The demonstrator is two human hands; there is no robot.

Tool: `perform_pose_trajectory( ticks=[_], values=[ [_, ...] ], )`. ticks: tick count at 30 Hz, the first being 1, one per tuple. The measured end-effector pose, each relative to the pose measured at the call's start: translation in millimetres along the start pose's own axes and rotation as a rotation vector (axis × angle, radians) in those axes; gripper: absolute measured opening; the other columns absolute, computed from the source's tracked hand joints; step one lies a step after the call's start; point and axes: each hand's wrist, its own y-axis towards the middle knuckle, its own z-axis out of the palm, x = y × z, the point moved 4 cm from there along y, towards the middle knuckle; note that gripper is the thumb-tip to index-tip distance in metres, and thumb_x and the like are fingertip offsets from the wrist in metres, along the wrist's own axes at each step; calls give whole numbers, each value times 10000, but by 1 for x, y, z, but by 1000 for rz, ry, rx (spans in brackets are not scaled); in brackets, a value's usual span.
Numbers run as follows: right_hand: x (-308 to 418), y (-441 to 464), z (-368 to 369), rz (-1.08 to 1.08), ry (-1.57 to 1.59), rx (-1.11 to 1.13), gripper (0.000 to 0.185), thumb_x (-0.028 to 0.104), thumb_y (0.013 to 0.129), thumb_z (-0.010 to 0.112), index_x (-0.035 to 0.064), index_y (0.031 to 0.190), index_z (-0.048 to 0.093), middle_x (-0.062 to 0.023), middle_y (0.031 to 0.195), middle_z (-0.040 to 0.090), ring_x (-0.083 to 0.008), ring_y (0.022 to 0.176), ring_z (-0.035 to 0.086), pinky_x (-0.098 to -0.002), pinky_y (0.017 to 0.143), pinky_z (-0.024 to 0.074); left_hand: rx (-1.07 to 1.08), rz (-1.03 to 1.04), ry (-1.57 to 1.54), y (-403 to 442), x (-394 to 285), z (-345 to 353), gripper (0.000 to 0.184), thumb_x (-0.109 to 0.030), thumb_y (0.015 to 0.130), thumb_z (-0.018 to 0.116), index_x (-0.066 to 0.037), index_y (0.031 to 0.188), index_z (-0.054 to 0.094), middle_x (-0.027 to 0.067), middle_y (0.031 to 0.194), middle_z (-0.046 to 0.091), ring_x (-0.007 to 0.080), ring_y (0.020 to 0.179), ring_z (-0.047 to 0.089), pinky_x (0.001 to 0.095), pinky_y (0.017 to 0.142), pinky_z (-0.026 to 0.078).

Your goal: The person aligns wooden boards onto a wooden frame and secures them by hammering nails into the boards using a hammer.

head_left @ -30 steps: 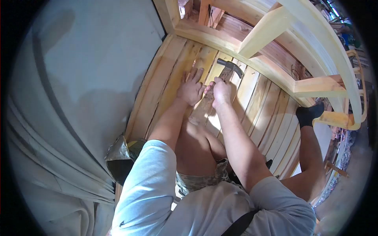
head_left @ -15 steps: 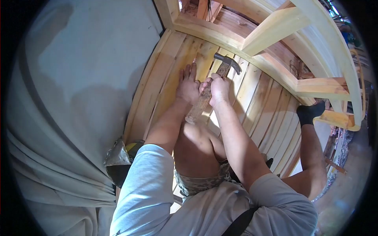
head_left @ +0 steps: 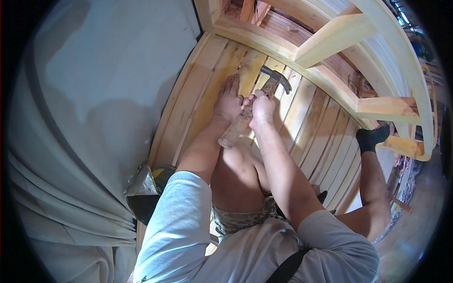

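Observation:
My right hand (head_left: 262,109) is wrapped round the wooden handle of a claw hammer (head_left: 236,128), whose dark metal head points away from me over the slats. The handle's lower end is above my bent knee. Just left of it, my left hand (head_left: 228,104) lies on the pale wooden slats (head_left: 200,101), its fingers stretched forward and its thumb side close to the handle. Whether the thumb touches the handle I cannot tell. Small nails stick up from the slats near the frame beam.
A wooden frame (head_left: 330,85) with crosspieces runs along the far side and right. On the left hangs a grey-white sheet (head_left: 113,94). A metal container (head_left: 144,195) is beside my left elbow. My foot in a dark sock (head_left: 373,137) rests at the right by the frame.
The left hand's fingers have drawn closer together. The hammer's handle end has swung slightly to the left, with my right hand still round it. The view has shifted slightly.

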Motion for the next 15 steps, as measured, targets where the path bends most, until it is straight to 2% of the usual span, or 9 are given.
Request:
perform_pose_trajectory(
  ticks=[2,5,6,8,9,11,12,14,15],
  values=[
    [-2,-4,4,16,6,-3,79,136,986,533,73,938,534,-49,712,544,-199,534,556,-380,476,497,-38,-8,-50,4,11,18,346,-268,928,597,29,940,774,227,1656,244,405,1535,239,520,1263,217],
    [0,-4,3,42,119,-11,81,134,983,530,78,925,538,-51,705,541,-203,536,550,-382,485,495,-229,-30,-96,9,24,38,343,-273,909,623,25,836,774,240,1646,255,411,1528,250,526,1261,220],
    [0,-7,4,21,108,-24,99,131,983,530,79,899,541,-51,696,536,-200,544,547,-379,495,498,-232,-1,-69,9,23,36,330,-265,903,628,30,963,762,247,1642,258,419,1523,254,520,1261,225],
    [0,-9,7,-1,48,-24,101,132,983,533,80,897,537,-51,692,534,-199,548,548,-378,500,496,-235,22,-42,6,17,28,369,-257,896,633,34,1090,750,253,1639,260,427,1518,258,513,1261,230],
    [-1,-9,9,-26,-6,-22,102,134,983,536,81,895,533,-52,688,532,-199,552,549,-376,505,494,-149,2,-6,4,13,22,481,-243,892,634,40,1280,616,249,1639,263,426,1515,261,499,1262,233],
    [0,-6,7,-3,32,-19,99,133,982,535,77,900,538,-52,689,533,-199,551,549,-376,504,494,-64,-21,29,3,12,18,661,-229,888,635,46,1469,482,245,1639,265,426,1513,264,485,1263,237],
    [0,-5,5,20,71,-20,95,131,981,535,73,905,543,-53,690,534,-199,551,549,-376,504,494,-147,22,-78,3,12,16,753,-264,905,620,27,1537,332,284,1619,275,460,1498,277,502,1252,248],
    [-2,-6,6,11,49,-21,96,133,980,535,70,910,549,-53,690,536,-197,553,549,-375,505,493,-228,63,-184,1,10,10,860,-300,922,606,8,1604,182,323,1600,284,494,1483,289,520,1241,258],
    [-1,-8,8,-1,29,-21,97,135,979,534,67,914,556,-52,690,537,-195,555,550,-375,507,493,-165,-10,-236,1,10,9,862,-303,923,605,9,1605,181,328,1595,291,495,1482,292,517,1244,252]
  ],
)
